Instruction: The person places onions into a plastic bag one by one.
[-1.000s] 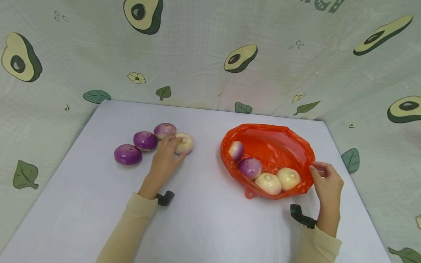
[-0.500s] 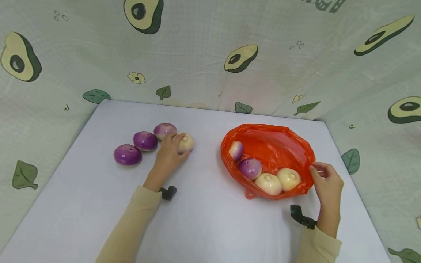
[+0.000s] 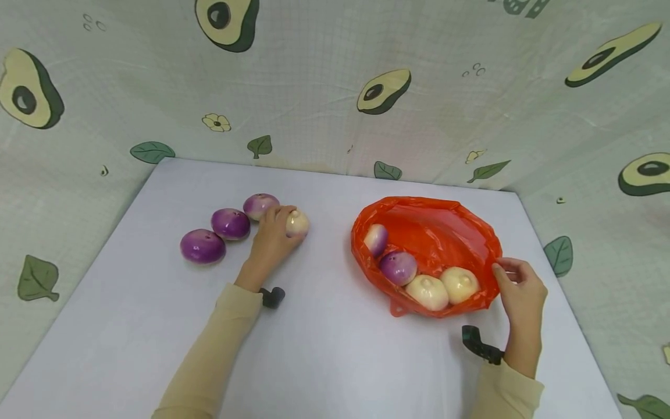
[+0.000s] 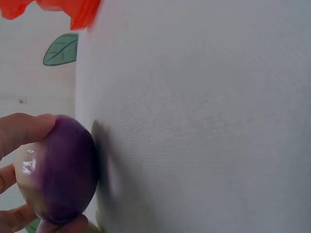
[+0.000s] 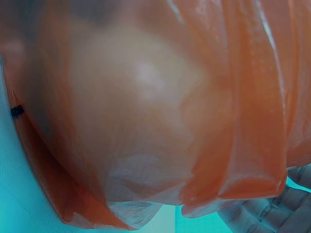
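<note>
My left hand (image 3: 273, 235) grips a shiny cream-and-purple onion (image 3: 297, 223) on the left part of the white table. In the left wrist view, thumb and fingers wrap round this onion (image 4: 63, 170), and a shadow lies on the table beside it. At the right, my right hand (image 3: 523, 286) pinches the rim of a red plastic bag (image 3: 429, 224), whose mouth is spread wide. Inside the bag show a purple onion (image 3: 399, 268), a purple-and-white one and two cream-topped onions (image 3: 427, 292). The right wrist view has the bag wall (image 5: 252, 145) close up, with fingers (image 5: 286, 208) at the lower right.
Three more purple onions lie left of my left hand: a near onion (image 3: 203, 247), a middle onion (image 3: 231, 224) and a far onion (image 3: 260, 206). The white table (image 3: 340, 361) ends at a cloth (image 3: 314, 87) printed with avocados and leaves.
My left hand has closed further round the cream-and-purple onion and shifted slightly right and away from me with it. The right hand and the bag have stayed where they were.
</note>
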A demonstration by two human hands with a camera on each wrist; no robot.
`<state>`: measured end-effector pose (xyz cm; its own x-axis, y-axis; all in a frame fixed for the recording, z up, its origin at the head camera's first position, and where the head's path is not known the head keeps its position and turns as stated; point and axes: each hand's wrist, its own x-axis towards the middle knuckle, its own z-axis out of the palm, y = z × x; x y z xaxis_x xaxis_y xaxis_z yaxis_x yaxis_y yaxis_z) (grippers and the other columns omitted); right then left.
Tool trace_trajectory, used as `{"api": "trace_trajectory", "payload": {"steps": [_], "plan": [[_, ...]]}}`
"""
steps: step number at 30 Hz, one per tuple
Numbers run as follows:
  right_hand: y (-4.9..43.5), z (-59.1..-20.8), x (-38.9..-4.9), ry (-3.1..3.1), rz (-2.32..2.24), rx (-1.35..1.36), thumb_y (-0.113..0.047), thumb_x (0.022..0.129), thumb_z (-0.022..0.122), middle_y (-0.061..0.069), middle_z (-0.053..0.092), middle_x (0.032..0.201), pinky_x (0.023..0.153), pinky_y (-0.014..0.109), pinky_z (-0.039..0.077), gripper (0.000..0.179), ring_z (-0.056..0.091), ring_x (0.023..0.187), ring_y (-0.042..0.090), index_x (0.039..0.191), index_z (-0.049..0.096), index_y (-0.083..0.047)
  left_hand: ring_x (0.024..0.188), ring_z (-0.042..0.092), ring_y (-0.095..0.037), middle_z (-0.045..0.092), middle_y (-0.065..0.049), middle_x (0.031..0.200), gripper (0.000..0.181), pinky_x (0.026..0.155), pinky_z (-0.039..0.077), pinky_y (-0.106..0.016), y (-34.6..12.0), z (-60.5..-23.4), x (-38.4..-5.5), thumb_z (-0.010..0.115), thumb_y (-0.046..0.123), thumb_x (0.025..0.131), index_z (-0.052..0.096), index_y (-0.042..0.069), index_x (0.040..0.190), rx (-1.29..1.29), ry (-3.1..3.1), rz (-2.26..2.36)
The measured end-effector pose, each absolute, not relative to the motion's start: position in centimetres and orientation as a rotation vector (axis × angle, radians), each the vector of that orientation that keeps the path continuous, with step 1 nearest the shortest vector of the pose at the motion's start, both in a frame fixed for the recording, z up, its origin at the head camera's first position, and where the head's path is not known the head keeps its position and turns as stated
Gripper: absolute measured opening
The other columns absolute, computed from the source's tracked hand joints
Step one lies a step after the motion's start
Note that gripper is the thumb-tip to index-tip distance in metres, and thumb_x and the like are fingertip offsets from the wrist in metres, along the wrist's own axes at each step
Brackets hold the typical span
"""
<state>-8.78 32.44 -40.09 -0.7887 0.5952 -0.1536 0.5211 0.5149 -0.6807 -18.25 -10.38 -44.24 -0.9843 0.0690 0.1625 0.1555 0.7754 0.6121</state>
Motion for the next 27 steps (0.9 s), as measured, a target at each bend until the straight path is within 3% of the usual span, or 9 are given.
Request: {"api": "trace_trajectory", "payload": {"steps": [10,21,27], "plan": [[32.43,-40.0,-8.75,-2.634,1.149,-0.993,-0.043,0.093,0.046,0.006,0.051,0.13,0.092,0.03,0.05,0.049,0.047,0.104,0.012,0.132,0.048,-0.014,0.116,0.045,-0.038,0.044,-0.022,0.123,0.056,0.097,0.04,-0.053,-10.86,-43.68,-19.02,0.076,0.021,0.076,0.05,0.011,0.124,-0.178,-2.857,-1.124],[32.33,-40.07,-8.74,-2.627,1.16,-0.991,-0.044,0.093,0.046,0.006,0.05,0.131,0.096,0.036,0.047,0.049,0.048,0.106,0.014,0.133,0.048,-0.015,0.111,0.042,-0.044,0.039,-0.02,0.118,0.054,0.084,0.047,-0.055,-10.5,-43.9,-18.53,0.078,0.019,0.073,0.05,0.011,0.118,-0.183,-2.898,-1.012],[32.44,-40.07,-8.68,-2.63,1.155,-0.986,-0.044,0.093,0.046,0.006,0.05,0.131,0.096,0.036,0.047,0.049,0.047,0.106,0.014,0.133,0.048,-0.015,0.111,0.042,-0.043,0.039,-0.02,0.118,0.053,0.085,0.047,-0.054,-10.39,-44.04,-18.28,0.078,0.018,0.072,0.05,0.011,0.117,-0.18,-2.894,-0.982]]}}
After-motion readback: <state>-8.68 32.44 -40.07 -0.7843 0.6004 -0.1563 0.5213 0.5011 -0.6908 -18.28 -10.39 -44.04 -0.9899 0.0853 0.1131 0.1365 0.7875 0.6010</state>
